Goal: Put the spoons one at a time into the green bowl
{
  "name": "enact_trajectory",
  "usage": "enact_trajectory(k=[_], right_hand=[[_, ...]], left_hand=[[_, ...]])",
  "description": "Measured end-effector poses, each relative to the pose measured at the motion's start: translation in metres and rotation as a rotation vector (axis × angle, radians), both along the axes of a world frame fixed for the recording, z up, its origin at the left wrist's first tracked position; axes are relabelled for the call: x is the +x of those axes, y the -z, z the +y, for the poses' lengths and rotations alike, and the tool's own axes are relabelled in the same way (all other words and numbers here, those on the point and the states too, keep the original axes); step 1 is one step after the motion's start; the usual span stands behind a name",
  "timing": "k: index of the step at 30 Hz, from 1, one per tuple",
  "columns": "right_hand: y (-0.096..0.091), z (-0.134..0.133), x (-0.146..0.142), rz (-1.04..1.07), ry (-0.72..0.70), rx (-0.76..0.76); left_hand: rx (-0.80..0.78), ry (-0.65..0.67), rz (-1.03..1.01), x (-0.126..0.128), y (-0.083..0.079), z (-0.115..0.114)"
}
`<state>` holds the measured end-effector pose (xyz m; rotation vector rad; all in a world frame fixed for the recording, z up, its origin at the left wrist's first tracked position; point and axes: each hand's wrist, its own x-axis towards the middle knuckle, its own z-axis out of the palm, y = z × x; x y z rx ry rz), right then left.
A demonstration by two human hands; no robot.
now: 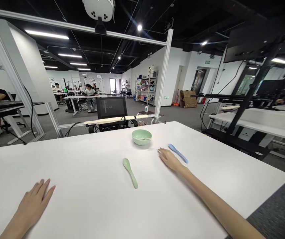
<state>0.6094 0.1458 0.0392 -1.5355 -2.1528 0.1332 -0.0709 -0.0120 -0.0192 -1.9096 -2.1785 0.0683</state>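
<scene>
My left hand [34, 202] lies flat on the white table [87, 205] at the lower left, fingers stretched out, holding nothing. On the right my right hand [168, 158] reaches forward over the table, its fingers extended and nothing seen in them. It is nearest to a blue spoon [178, 153], which lies just beyond it to the right. A green spoon [130, 173] rests on the table between my hands, bowl end away from me. Farther back stands a green bowl [140, 142]; a pale spoon-like utensil [146, 139] leans inside it, its handle end at the right rim.
An aluminium frame [163, 76] stands behind the table's far edge, carrying a white device [99, 9] overhead. Beyond it is an office chair [111, 108]. A black stand [247, 89] with a screen rises at the right. Several people sit at desks in the background.
</scene>
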Motion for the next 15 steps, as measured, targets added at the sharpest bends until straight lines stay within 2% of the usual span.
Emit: enact_trajectory(k=[2,4,7,15], right_hand=[[0.008,-0.002,0.001,-0.001,-0.002,-0.005],[0.01,-0.003,0.001,-0.012,-0.006,-0.01],[0.008,-0.004,-0.001,-0.023,-0.003,-0.023],[0.002,-0.009,-0.001,0.0,0.005,-0.056]], left_hand=[[-0.057,0.0,0.044,0.0,-0.002,-0.001],[-0.029,-0.008,0.068,0.002,-0.004,-0.002],[0.02,-0.013,0.089,0.009,-0.007,-0.004],[-0.116,-0.04,0.19,0.018,-0.024,-0.006]])
